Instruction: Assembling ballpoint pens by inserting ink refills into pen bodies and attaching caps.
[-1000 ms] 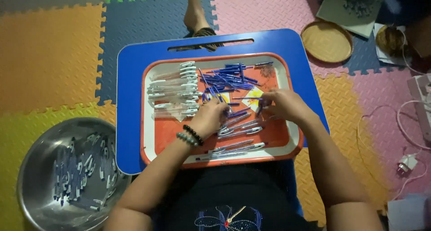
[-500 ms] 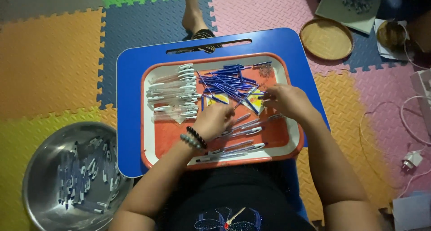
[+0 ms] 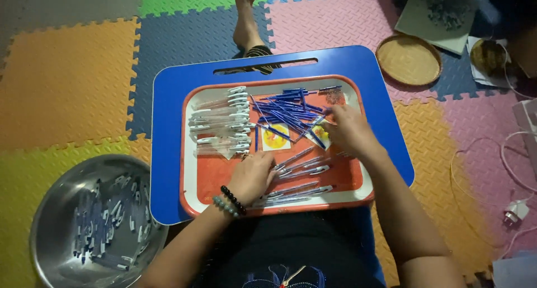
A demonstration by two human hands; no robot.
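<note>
fingers of left hand [image 3: 253, 176] curl palm-down on orange tray [image 3: 224, 179].

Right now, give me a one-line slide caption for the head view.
Both hands, left hand and right hand, sort pen parts on an orange tray atop a blue lap table.

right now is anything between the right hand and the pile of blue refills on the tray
Nothing visible is. The right hand already rests at the right edge of the blue refill pile, its fingers on the nearest ones. The left hand sits lower on the orange tray, clear of that path.
</note>
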